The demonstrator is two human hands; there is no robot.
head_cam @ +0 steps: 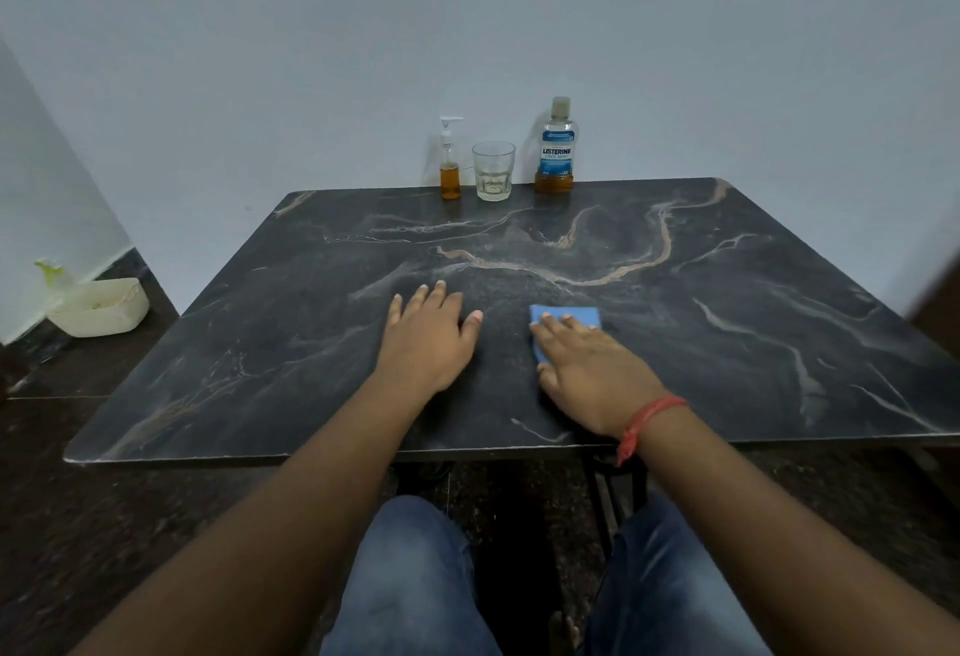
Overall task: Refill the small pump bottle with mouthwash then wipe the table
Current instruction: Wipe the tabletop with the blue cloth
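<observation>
A small pump bottle [450,167] with amber liquid in its lower part stands at the far edge of the dark marble table [727,291]. Right of it stands a mouthwash bottle [556,148] with a capped top and a little amber liquid at its bottom. A blue cloth [569,316] lies flat near the table's middle. My right hand [592,369] presses on the cloth with straight fingers and covers most of it. My left hand [431,338] rests flat on the bare table, left of the cloth, holding nothing.
A clear drinking glass [493,171] stands between the two bottles at the back edge, against a pale wall. On the floor at the left sits a cream plastic basket [101,315]. My knees are under the table's front edge.
</observation>
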